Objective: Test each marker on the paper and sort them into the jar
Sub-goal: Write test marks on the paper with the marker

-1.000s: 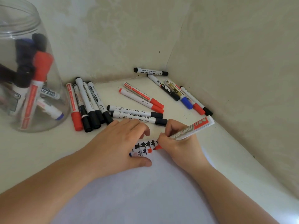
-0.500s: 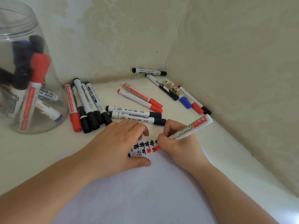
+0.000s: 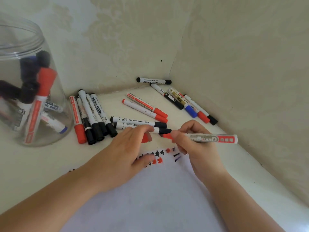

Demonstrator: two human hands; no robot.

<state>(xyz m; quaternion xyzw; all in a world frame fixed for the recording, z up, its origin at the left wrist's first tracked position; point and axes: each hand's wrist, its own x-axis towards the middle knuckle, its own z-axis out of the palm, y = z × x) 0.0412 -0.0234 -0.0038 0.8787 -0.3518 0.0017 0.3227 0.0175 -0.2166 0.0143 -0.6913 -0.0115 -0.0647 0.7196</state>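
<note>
Above the far edge of the paper (image 3: 150, 198), the right hand (image 3: 199, 148) pinches the red marker (image 3: 210, 138); the left hand (image 3: 123, 154) pinches its cap (image 3: 145, 138). Misaligned capping could smear ink on fingers. The jar (image 3: 25, 81) stands far left.

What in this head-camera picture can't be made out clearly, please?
- Jar: cut off by the left edge; the markers inside are blurred through its wall.
- Red cap: mostly hidden by the left hand.
- Test marks on the paper: partly covered by the left hand's fingers.
- Red marker: its middle is hidden by the right hand; the print is blurred.
</note>
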